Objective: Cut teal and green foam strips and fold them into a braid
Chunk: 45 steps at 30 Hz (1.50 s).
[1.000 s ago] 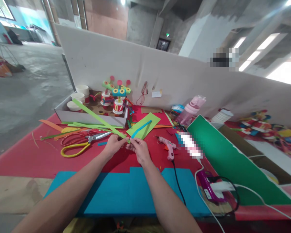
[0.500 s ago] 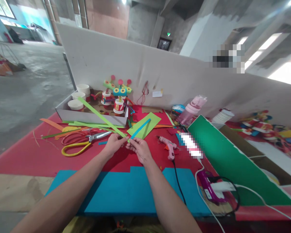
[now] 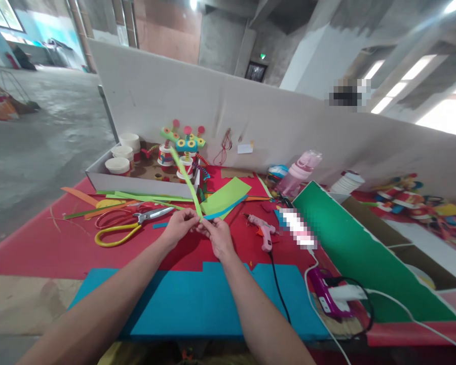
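Observation:
My left hand and my right hand meet over the red table cover, fingertips pinched together. Between them are the ends of a light green paper strip and a blue paper strip. The green one rises up and to the left, while the blue one slants off to the right. How the two ends lie on each other is hidden by my fingers. Behind the blue strip lies a green paper sheet. Yellow-handled scissors rest left of my left hand. A pink glue gun lies to the right.
A shallow box at the back left holds white cups and paper-cup figures. Blue sheets cover the front edge. On the right are a purple power strip with cables, a pink bottle and a green board.
The green strip has swung from leaning left to more upright. The blue strip has turned clockwise and now points further right. Both hands stay in nearly the same place.

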### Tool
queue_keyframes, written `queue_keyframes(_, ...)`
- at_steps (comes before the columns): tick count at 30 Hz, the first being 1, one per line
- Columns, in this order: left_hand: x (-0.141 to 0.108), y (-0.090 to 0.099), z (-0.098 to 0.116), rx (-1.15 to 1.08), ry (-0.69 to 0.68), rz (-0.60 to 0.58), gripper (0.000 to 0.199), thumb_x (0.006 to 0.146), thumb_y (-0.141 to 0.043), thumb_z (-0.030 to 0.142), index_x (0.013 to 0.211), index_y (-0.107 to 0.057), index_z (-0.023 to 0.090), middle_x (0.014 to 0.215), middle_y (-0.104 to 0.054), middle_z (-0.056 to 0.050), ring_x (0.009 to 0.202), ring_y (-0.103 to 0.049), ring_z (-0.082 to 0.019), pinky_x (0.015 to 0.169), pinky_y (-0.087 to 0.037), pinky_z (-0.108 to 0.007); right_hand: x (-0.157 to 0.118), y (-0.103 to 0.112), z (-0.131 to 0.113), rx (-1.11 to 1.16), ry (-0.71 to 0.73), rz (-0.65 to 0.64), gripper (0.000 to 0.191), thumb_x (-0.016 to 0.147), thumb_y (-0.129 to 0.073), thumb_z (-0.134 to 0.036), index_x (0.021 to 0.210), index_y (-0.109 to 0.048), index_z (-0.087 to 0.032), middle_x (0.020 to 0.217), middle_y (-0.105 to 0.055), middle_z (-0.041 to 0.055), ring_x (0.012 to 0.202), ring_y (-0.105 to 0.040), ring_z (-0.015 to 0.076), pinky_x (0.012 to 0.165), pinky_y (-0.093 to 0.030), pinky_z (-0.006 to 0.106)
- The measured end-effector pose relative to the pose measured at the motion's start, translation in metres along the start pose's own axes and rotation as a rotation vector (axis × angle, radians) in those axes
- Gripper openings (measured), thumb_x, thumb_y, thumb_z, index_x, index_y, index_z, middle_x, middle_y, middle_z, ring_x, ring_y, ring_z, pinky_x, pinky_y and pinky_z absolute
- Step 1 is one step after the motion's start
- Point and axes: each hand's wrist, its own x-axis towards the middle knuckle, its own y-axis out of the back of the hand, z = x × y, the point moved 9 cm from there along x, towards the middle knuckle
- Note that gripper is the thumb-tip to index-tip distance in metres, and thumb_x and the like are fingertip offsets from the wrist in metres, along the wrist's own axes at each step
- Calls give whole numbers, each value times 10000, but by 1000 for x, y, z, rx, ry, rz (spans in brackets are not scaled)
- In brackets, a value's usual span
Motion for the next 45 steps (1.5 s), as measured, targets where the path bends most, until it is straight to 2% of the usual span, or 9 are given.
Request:
queue_keyframes(5, 0, -1, 1, -38, -13, -8, 290, 733, -652, 419, 680, -550, 152, 560, -552, 20, 488, -469, -83, 502, -377, -220, -1, 0, -5, -29, 22, 21, 294, 570, -807, -338, 707, -647, -133, 586, -669, 12, 547, -633, 136, 643, -562, 303)
queue_keyframes(13, 1, -1, 1, 39, -31, -4, 283, 740, -649, 396, 636, -549, 153, 536, -547, 18, 489, -457, -86, 499, -357, -221, 2, 5, -1, -90, 67, 53, 215, 609, -765, -320, 678, -673, -138, 563, -631, -11, 530, -582, 109, 582, -512, 254)
queue_keyframes(18, 1, -6, 0, 8, -26, -50, 267, 728, -664, 400, 697, -585, 148, 597, -602, -3, 518, -499, -100, 522, -388, -229, 3, 7, -4, -68, 112, 68, 213, 626, -754, -332, 695, -678, -146, 571, -634, -12, 547, -574, 107, 593, -487, 244)
queue_keyframes(22, 1, -4, 1, 15, -44, -29, 263, 723, -670, 384, 650, -576, 149, 573, -593, -3, 509, -496, -99, 525, -384, -231, 2, 5, -2, -53, 86, 75, 218, 617, -760, -329, 694, -673, -145, 576, -635, -11, 548, -575, 114, 606, -485, 257)
queue_keyframes(27, -2, 0, 11, -50, -56, -19, 235, 720, -674, 351, 648, -574, 150, 555, -561, 12, 513, -475, -91, 529, -366, -224, 2, 0, -4, 6, 53, -2, 209, 607, -762, -291, 737, -664, -160, 618, -630, -22, 581, -567, 106, 627, -497, 257)
queue_keyframes(30, -3, 1, 16, -82, -56, -24, 236, 705, -685, 344, 638, -566, 151, 541, -539, 24, 507, -461, -84, 530, -361, -220, 2, 3, -5, 44, 43, 5, 215, 598, -770, -291, 736, -663, -165, 651, -632, -24, 568, -543, 87, 610, -497, 242)
queue_keyframes(38, -1, 0, 6, -8, -17, -13, 215, 689, -673, 331, 630, -575, 149, 516, -545, 16, 473, -458, -84, 499, -359, -217, 3, 3, 0, 86, 11, 6, 217, 543, -807, -284, 663, -681, -154, 580, -631, -16, 550, -548, 95, 634, -508, 262)
queue_keyframes(45, -3, -3, 4, 42, 1, -23, 162, 690, -634, 293, 636, -589, 147, 538, -573, 4, 463, -455, -81, 479, -364, -214, 1, -2, -1, 62, 36, -14, 222, 531, -815, -267, 672, -684, -159, 558, -629, -22, 515, -543, 97, 557, -475, 236)
